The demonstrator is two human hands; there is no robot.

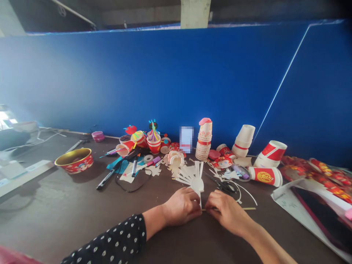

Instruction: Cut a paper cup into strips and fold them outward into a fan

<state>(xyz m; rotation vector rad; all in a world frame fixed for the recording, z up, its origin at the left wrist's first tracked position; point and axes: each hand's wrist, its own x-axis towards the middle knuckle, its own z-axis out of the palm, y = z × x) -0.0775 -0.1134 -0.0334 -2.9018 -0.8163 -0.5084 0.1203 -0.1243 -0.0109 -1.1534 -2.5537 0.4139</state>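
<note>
My left hand (181, 207) and my right hand (224, 212) meet near the middle of the dark tabletop (63, 205), fingers closed and almost touching. Between them stands a white paper piece cut into fanned strips (192, 178), its base pinched by my left hand. A thin wooden stick (247, 208) runs sideways under my right hand's fingers and pokes out on both sides. Where the stick meets the paper is hidden by my fingers. A dark dotted sleeve (110, 242) covers my left forearm.
Black-handled scissors (222, 186) and curled white paper scraps lie just beyond my right hand. Stacked paper cups (204, 141), a red-and-white cup on its side (265, 176), a gold-lined red bowl (74, 160), and a black marker (106, 179) stand about. A blue wall (165, 80) closes the table's far side.
</note>
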